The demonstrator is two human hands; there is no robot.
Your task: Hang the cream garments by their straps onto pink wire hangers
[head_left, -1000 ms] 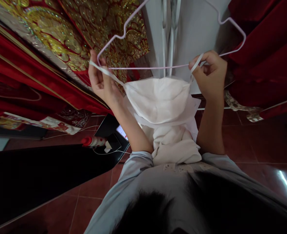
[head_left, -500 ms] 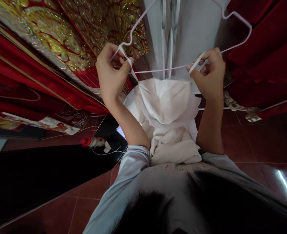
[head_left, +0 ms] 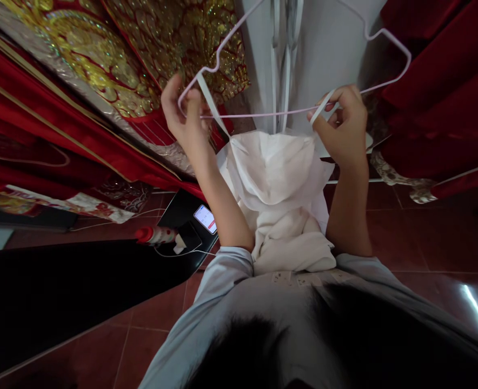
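A pale pink clothes hanger [head_left: 263, 114] spans the space between my hands, its upper part cut off by the top edge. My left hand [head_left: 188, 116] is curled around the hanger's left corner, thumb on the near side. From the hanger's left arm, a white strap [head_left: 211, 100] runs down to a white garment [head_left: 269, 167], which hangs in front of my body with its lower part bunched. My right hand [head_left: 342, 121] pinches the other strap [head_left: 322, 107] beside the bottom bar near the right end. Some of its fingertips are hidden.
Red and gold sequined garments [head_left: 129, 65] hang at left, with dark red cloth [head_left: 442, 70] at right. A black table [head_left: 80, 286] at lower left bears a lit phone [head_left: 205, 219], a red-capped bottle [head_left: 155, 235] and a cable.
My left hand has let go of the left strap and slid to the hanger's corner. That strap now lies over the hanger. The hanger's right side and my right hand have shifted slightly left.
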